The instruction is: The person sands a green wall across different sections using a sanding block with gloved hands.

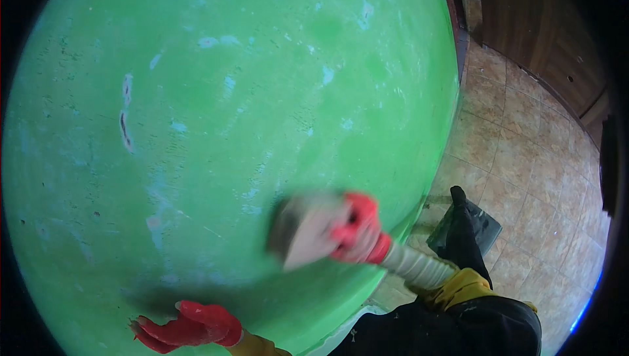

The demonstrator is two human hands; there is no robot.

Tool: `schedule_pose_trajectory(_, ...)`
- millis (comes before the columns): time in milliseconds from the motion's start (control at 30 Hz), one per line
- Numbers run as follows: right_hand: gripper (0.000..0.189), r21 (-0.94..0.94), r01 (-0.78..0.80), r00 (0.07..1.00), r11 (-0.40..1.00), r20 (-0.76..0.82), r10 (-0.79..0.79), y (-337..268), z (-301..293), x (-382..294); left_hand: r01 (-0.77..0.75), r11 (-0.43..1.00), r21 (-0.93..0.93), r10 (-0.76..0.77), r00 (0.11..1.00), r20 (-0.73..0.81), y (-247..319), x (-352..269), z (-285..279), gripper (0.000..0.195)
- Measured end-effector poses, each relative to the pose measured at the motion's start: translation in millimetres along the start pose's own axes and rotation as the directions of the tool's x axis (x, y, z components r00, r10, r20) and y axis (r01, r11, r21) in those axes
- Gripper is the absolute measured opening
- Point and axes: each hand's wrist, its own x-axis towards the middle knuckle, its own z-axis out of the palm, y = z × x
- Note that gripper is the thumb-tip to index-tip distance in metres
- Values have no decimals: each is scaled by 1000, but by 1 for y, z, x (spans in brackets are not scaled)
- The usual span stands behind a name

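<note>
A green painted wall (211, 169) with pale worn patches and a few small cracks fills most of the view. My right hand (361, 230), in a red glove, grips a wide flat-bladed tool (307, 233), possibly a scraper or putty knife. Motion blur hides its exact kind. Its broad end lies at or very near the wall. At the lower left, my left hand (189, 326) wears another red glove with worn fingertips. It holds nothing, its fingers apart, close to the wall; whether it touches cannot be told.
Tan floor tiles (491, 145) run along the right side. A dark foot (459, 203) rests on a dark, flat-topped stool or step (486, 226). Brown wooden panelling or furniture (540, 27) stands at the upper right. Pale sheeting (339, 334) shows at the wall's lower edge.
</note>
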Motion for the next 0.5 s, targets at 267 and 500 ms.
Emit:
schedule_pose_trajectory(267, 106, 25, -769, 622, 639, -197, 757, 87, -9, 30, 90, 995, -34, -90, 996, 11, 17, 2, 6, 52)
schedule_pose_trajectory(500, 75, 47, 25, 1000, 999, -17, -25, -14, -3, 53, -14, 990, 138, 14, 1000, -1, 6, 3, 4, 61)
